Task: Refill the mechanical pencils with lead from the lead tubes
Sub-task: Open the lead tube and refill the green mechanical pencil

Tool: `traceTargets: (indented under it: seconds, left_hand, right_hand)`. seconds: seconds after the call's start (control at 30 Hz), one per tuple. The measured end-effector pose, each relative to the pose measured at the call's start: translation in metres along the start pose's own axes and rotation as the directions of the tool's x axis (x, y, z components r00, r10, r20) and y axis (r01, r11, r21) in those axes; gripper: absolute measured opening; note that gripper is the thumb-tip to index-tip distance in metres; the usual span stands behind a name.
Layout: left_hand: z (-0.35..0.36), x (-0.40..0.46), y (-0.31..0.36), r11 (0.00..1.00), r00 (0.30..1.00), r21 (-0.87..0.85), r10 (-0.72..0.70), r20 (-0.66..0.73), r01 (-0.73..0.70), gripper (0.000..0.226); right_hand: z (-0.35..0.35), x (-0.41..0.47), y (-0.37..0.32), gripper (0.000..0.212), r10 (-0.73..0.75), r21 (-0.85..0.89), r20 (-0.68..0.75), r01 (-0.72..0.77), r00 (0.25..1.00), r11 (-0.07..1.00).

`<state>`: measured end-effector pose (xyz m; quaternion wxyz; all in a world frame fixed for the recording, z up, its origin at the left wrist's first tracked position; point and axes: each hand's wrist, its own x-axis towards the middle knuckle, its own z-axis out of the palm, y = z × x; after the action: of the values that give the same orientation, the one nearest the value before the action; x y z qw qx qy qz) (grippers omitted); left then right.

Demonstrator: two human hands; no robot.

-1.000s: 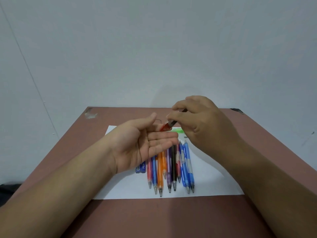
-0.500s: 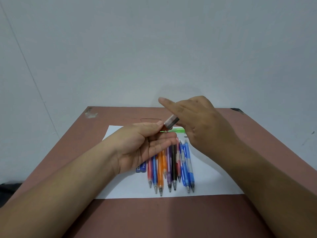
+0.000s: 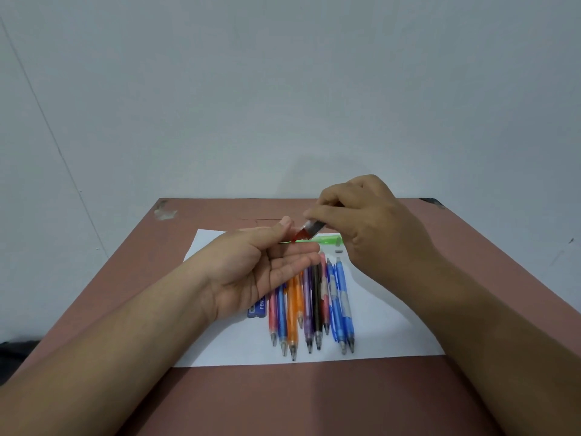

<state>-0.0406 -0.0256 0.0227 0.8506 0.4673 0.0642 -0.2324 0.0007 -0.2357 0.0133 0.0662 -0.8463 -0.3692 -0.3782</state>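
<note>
Right hand [image 3: 371, 225]: raised above the table, fingers curled round a red lead tube [image 3: 309, 231] – the tube is pinched and tilted, its red end pointing down toward the left palm
Left hand [image 3: 251, 269]: held palm up beneath the tube's tip, fingers loosely extended, thumb raised; nothing is gripped
Mechanical pencils [image 3: 309, 305]: laid side by side on the white paper, tips toward the person – red, blue, orange, purple, black and 2 blue barrels are seen, upper ends partly hidden by the left fingers
Green pencil [image 3: 327, 239]: laid crosswise on the paper beyond the row
Blue lead case [image 3: 257, 308]: on the paper, just left of the row, partly covered by the left hand
White paper [image 3: 393, 335]: flat on the table
Table [image 3: 283, 401]: brown surface, set against a pale wall
</note>
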Motion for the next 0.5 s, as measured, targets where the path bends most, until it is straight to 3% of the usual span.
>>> traceTargets:
  seconds: [0.03, 0.13, 0.2, 0.3, 0.4, 0.43, 0.5]
  left_hand:
    - [0.0001, -0.0004, 0.0003, 1.000, 1.000, -0.003, -0.005, 0.004, 0.005, 0.038]
    - [0.0018, -0.0010, 0.0004, 1.000, 1.000, -0.013, -0.003, -0.003, 0.003, 0.039]
    - [0.0029, -0.0011, 0.0005, 1.000, 1.000, -0.010, 0.003, -0.009, -0.003, 0.037]
    - [0.0024, -0.0005, 0.0006, 1.000, 1.000, -0.007, 0.007, -0.005, -0.008, 0.040]
    - [0.0016, 0.0005, 0.0000, 1.000, 1.000, -0.010, 0.015, -0.003, -0.015, 0.045]
    - [0.0018, 0.0006, -0.0001, 1.000, 1.000, -0.012, 0.017, -0.005, -0.017, 0.045]
    - [0.0025, 0.0009, -0.0001, 1.000, 1.000, -0.006, 0.019, -0.010, -0.019, 0.045]
  right_hand:
    - [-0.0003, -0.0004, 0.0008, 0.059, 0.001, -0.001, 0.011, -0.001, 1.000, 1.000]
    - [0.0004, 0.0039, -0.0001, 0.097, 0.122, 0.019, 0.059, -0.123, 0.991, 0.992]
    - [0.0001, 0.0040, -0.0017, 0.105, 0.137, 0.024, 0.065, -0.138, 0.988, 0.990]
    - [-0.0014, 0.0032, -0.0014, 0.096, 0.112, 0.018, 0.022, -0.113, 0.993, 0.993]
    - [-0.0004, -0.0005, 0.0039, 0.056, 0.027, 0.027, 0.014, -0.028, 1.000, 0.999]
    - [-0.0001, -0.0016, 0.0054, 0.053, 0.016, 0.027, 0.015, -0.017, 1.000, 0.999]
    - [0.0002, -0.0014, 0.0051, 0.069, 0.053, 0.026, 0.019, -0.053, 0.998, 0.998]
